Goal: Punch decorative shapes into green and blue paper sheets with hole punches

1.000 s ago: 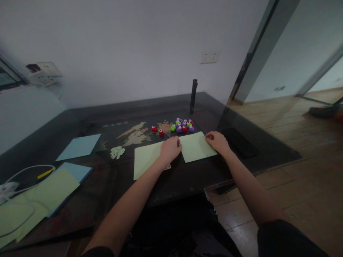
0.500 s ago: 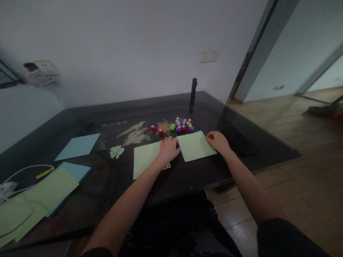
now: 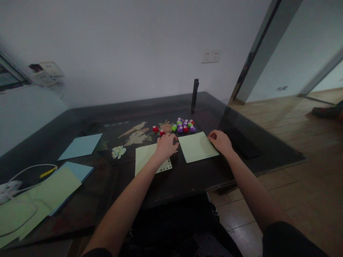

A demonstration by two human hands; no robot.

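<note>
A pale grey wall fills the upper half of the frame, with a white double socket at upper centre-right and a blurred socket cluster at the upper left. To the right a dark door frame slants down to a wood-plank floor that runs across the right side. Below the wall, a dark glossy bench spans the middle of the frame, with a faded inlaid bird-and-flower picture in its centre. At lower left lie a stack of pale green and blue sheets and a white cable; a single blue sheet sits further up. A black flat slab rests near the bench's right edge, and a dark upright post stands at the back. In the centre lie two pale green sheets side by side with a gap between: the left green sheet, its near edge punched with holes, and the right green sheet, punched along its right edge. The left hand lies palm down, fingers loosely curled, on the left sheet's right corner. The right hand rests curled on the right sheet's right edge; whether it pinches the paper cannot be told. Behind the sheets sits a cluster of small red, green and purple punches, and a little heap of paper bits lies left of centre.
</note>
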